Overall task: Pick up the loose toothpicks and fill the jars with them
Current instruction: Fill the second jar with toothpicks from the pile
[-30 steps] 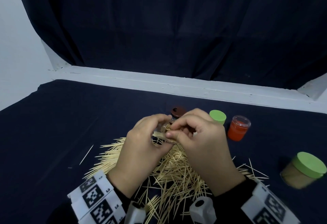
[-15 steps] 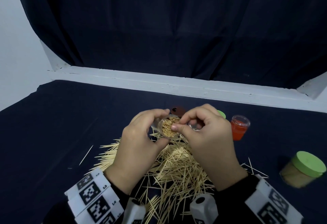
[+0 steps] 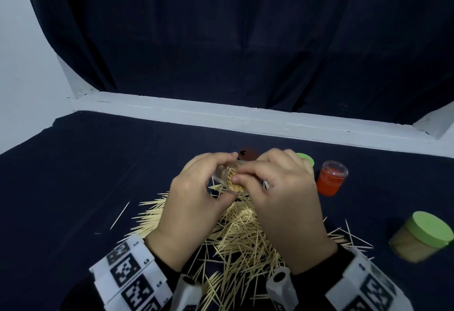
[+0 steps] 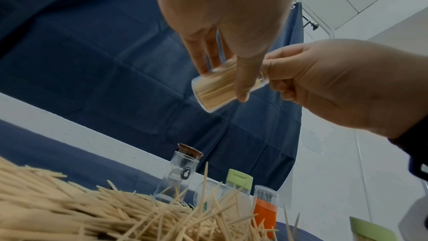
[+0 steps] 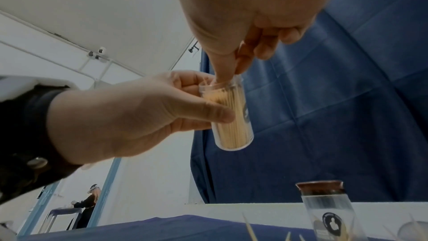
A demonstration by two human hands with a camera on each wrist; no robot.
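Risk: jar [image 3: 229, 177] is near full and tilted, so pushing more picks in could spill them or jam them at the rim. L hand [image 3: 194, 202] grips jar, held above the pile [image 3: 235, 234], just past bench centre toward 12. R hand [image 3: 282, 197] at its mouth, thumb and forefinger pinched at the pick tips, other fingers curled.

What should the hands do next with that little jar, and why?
Probably press the sticks down, then cap it: the small clear plastic jar, gripped by the left hand, looks packed with toothpicks, and the right hand has its fingertips at the open mouth.
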